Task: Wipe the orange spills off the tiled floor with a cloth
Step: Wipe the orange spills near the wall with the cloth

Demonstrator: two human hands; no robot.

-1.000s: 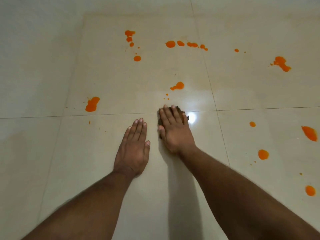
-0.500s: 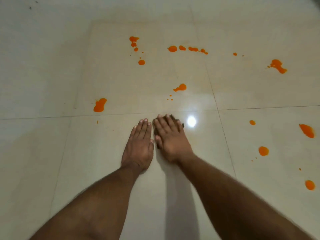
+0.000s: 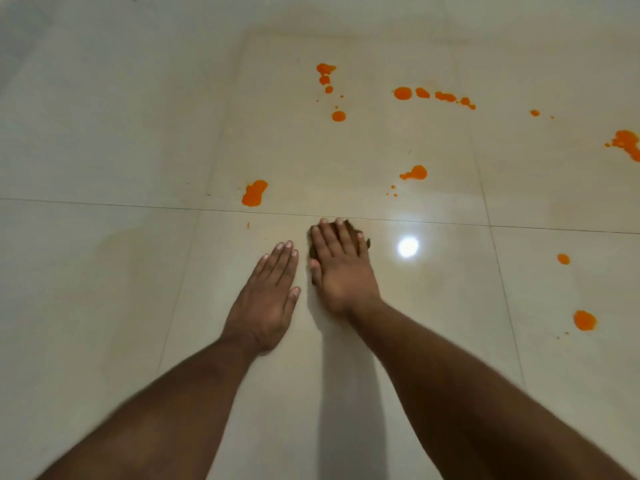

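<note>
My right hand (image 3: pixel 341 268) lies flat, pressing a dark brown cloth (image 3: pixel 364 238) against the cream tiled floor (image 3: pixel 138 306), just short of a grout line. Only the cloth's edges show past the fingers. My left hand (image 3: pixel 266 299) rests flat on the tile beside it, fingers together, holding nothing. Orange spills lie beyond: a blotch (image 3: pixel 254 192) ahead to the left, a smaller one (image 3: pixel 414 173) ahead to the right, and a row of drops (image 3: pixel 403 93) farther off.
More orange spots sit on the right: one (image 3: pixel 563 259), a larger one (image 3: pixel 584 320) nearer me, and a splash (image 3: pixel 627 142) at the right edge. A bright lamp reflection (image 3: pixel 408 247) shines on the tile beside the cloth. Faint wet smears mark the left tile.
My right hand has slid the cloth forward to the grout line. My left hand, close against it half a second ago, is now a little apart. The view has shifted left.
</note>
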